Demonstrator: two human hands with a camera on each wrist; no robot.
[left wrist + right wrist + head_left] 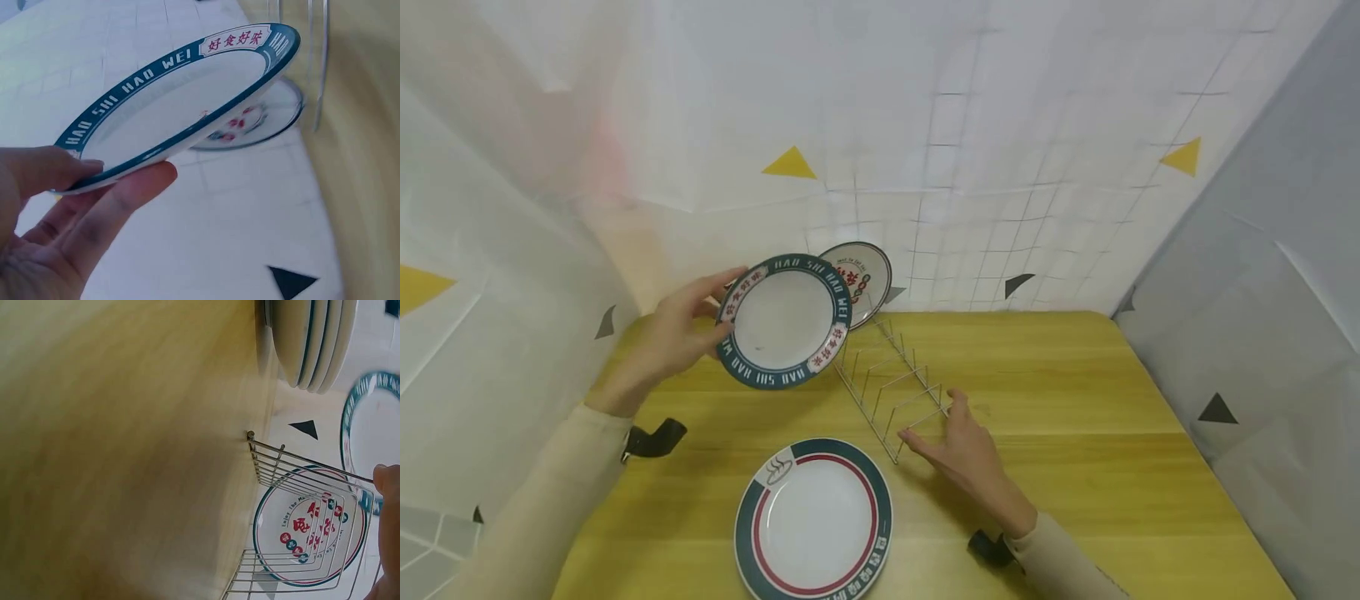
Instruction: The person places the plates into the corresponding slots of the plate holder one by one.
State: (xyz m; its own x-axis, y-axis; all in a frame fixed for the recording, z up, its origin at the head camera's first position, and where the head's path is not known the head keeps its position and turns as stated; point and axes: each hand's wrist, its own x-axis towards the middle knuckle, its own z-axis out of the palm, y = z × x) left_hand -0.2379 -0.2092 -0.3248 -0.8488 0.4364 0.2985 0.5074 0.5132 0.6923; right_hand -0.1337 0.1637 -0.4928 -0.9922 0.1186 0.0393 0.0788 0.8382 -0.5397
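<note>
My left hand point(681, 325) pinches a plate point(784, 321) at its left rim, thumb on the upper face and fingers beneath. This plate has a teal rim with white and red lettering, and it is tilted in the air. A silver wire dish rack point(880, 392) stands on the table, and my right hand point(962, 450) grips its near end between thumb and fingers. At the rack's far end another plate point(300, 531) with red characters in its middle stands on edge, partly covered by the raised plate in the head view.
Nearer me on the wooden table point(1052, 467) lies a stack of several plates point(812, 525), the top one with a teal rim and a red ring. White sheeting point(1045, 100) with yellow and black triangles walls the table at the back and both sides.
</note>
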